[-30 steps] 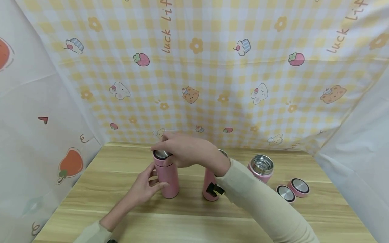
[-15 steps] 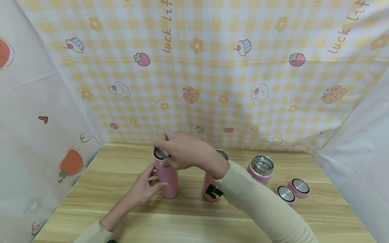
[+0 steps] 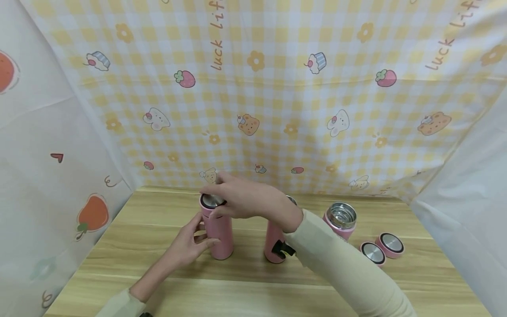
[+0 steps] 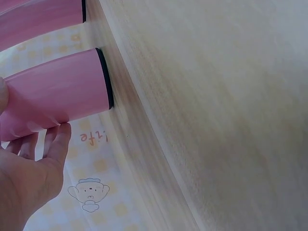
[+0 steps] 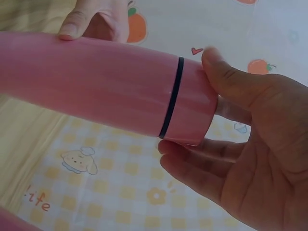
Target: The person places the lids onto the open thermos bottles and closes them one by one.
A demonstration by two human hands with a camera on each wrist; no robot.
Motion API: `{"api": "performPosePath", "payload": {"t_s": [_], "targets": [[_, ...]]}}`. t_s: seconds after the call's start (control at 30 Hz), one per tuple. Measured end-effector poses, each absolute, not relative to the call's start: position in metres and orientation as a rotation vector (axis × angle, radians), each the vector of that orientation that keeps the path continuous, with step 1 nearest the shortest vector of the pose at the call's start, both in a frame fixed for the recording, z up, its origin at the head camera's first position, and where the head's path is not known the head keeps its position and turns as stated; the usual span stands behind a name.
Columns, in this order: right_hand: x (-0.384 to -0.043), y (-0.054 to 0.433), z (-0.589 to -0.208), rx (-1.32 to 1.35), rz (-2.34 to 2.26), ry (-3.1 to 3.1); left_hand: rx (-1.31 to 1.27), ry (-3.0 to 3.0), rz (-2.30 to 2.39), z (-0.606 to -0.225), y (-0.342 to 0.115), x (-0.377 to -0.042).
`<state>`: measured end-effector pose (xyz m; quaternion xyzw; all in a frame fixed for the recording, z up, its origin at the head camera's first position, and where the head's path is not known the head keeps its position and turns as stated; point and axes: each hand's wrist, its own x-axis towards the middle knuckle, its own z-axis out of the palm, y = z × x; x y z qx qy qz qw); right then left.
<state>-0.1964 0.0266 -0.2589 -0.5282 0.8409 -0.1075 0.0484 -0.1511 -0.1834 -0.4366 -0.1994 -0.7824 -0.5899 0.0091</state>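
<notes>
Item one: a capped pink bottle (image 3: 219,237), upright on the wooden table (image 3: 277,295), a little left of centre in the head view; we take it as the middle of our dial. Its lid (image 3: 211,201) has a metal disc in a black ring, and a dark seam (image 5: 172,98) parts lid from body.

Item two: the left hand (image 3: 194,244), at eight o'clock, thumb and fingers holding the bottle's body from either side.

Item three: the right hand (image 3: 245,197), at one o'clock, thumb and fingers gripping the lid. The hands are apart.

Item four: a second pink bottle (image 3: 273,242), at three o'clock, standing; we see a sliver of metal at its top, the rest screened by the right arm.

Item five: a wider pink container (image 3: 341,216), farther towards three o'clock, its steel mouth open, its lower part behind the cream right sleeve (image 3: 344,259).

Item six: two loose lids (image 3: 373,252), at four o'clock from the container, side by side; whether they touch we cannot tell.

Item seven: a yellow-checked cloth (image 3: 273,101), towards twelve o'clock.
</notes>
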Motion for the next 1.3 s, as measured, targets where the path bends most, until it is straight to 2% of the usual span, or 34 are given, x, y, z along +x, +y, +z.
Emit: {"api": "performPosePath", "payload": {"t_s": [0.2, 0.53, 1.3], "targets": [[-0.200, 0.030, -0.253, -1.703, -0.304, 2.440, -0.610, -2.449, -1.845, -0.437, -0.183, -0.152], [-0.203, 0.031, -0.244, -1.603, -0.317, 2.336, -0.610, -2.471, -1.841, -0.435, -0.184, -0.152], [-0.206, 0.031, -0.251, -1.691, -0.421, 2.285, -0.648, -2.447, -1.836, -0.436, -0.184, -0.151]]}}
